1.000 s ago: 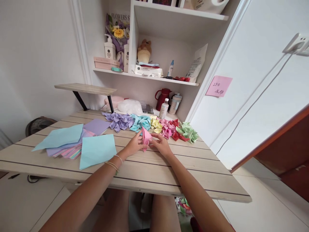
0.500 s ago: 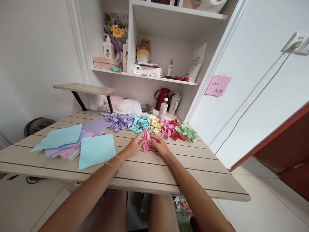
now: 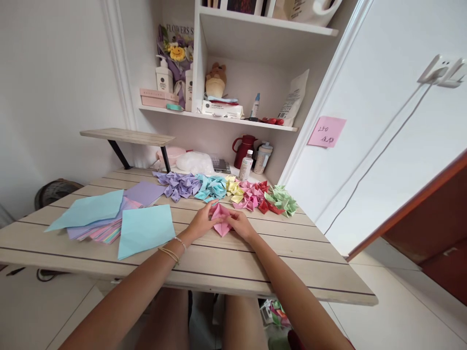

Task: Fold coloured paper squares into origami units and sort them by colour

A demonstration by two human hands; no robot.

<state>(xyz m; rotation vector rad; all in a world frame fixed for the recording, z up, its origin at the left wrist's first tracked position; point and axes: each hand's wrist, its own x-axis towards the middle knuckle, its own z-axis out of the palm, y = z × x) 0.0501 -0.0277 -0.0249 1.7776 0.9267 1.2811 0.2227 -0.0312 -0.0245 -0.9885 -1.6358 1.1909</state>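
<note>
While left hand and right hand pinch pink paper between their fingers, shaping seems underway. Next likely needs even creasing.

The pale wooden tabletop ruled with dark lines was finished smooth and matt. Matt paper, sharply creased, was shown in the pink diamond-shaped folded paper; the same dry finish was shared by the purple folded paper pieces and the green folded paper pieces. The light-blue four-sided paper sheet was seen as smooth and matt. Thin, crumpled plastic was suggested by the whitish translucent bag, and a soft gloss was carried by the dark-red handled jug. Fuzzy cloth was suggested by the brown plush toy.
</note>
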